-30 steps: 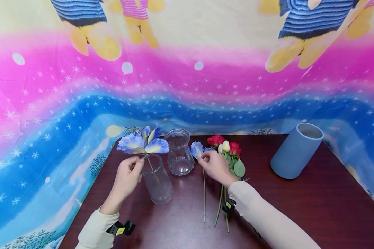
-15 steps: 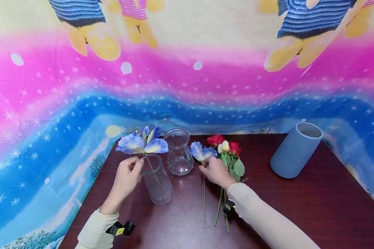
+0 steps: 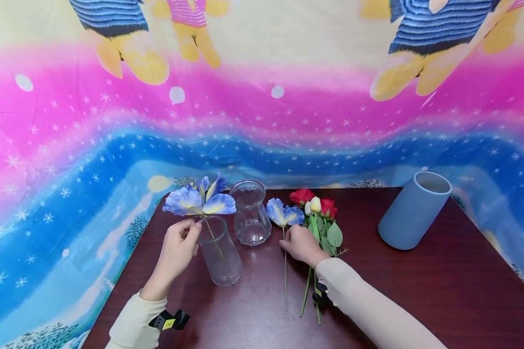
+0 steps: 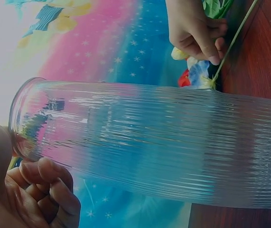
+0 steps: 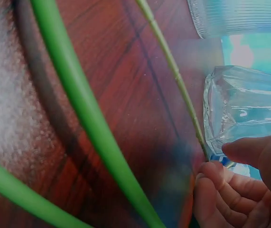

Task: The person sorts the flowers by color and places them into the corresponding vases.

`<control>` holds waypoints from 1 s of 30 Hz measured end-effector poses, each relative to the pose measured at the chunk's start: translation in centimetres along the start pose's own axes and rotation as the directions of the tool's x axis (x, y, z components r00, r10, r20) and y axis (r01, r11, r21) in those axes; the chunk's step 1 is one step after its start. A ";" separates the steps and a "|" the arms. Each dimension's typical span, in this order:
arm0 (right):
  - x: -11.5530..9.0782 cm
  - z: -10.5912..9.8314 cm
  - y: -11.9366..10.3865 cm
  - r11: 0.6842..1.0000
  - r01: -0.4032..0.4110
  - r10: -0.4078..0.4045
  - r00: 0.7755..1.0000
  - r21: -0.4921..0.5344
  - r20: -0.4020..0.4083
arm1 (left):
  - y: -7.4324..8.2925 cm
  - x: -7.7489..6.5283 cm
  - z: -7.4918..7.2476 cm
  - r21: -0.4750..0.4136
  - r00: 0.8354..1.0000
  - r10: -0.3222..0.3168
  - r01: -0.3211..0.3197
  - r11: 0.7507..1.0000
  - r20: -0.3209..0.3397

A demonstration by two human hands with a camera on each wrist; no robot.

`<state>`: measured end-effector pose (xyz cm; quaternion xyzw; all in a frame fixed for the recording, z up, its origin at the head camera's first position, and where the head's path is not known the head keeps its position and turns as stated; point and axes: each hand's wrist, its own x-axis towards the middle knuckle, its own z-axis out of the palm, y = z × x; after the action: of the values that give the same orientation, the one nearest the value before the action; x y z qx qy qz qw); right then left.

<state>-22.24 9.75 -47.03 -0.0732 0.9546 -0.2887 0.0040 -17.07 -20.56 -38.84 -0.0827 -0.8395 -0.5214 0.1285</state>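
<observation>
My left hand [image 3: 181, 247] pinches the rim of a ribbed glass vase [image 3: 224, 266] at the left of the table. A blue-purple iris [image 3: 201, 202] stands in this vase, its bloom just above the opening and its stem close to the left thumb. In the head view my right hand [image 3: 303, 245] has its fingertips around the thin stem of a second iris [image 3: 285, 214], below its bloom. This iris lies on the table. The right wrist view shows its stem [image 5: 175, 71] running down to the curled fingers [image 5: 209, 180].
Beside the right hand lie red roses [image 3: 328, 208], a pale yellow tulip [image 3: 316, 204] and green stems [image 3: 306, 293]. A faceted glass vase [image 3: 252, 220] is behind, between the two irises. A grey-blue vase [image 3: 412, 213] is at the far right of the brown table [image 3: 428, 300].
My right hand has slid down from beside the second iris's bloom to lower on its stem, uncovering the petals. The left hand, the ribbed vase and its iris have kept their places.
</observation>
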 end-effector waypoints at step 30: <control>0.9 -0.5 0.4 0.981 -0.113 0.097 0.990 0.157 0.104 | -0.1 0.0 -0.1 -0.021 1.000 0.003 -0.003 1.000 0.007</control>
<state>-23.17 10.19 -46.82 -0.0360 0.9291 -0.3612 0.0712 -17.15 -20.69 -38.90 -0.0870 -0.8344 -0.5296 0.1254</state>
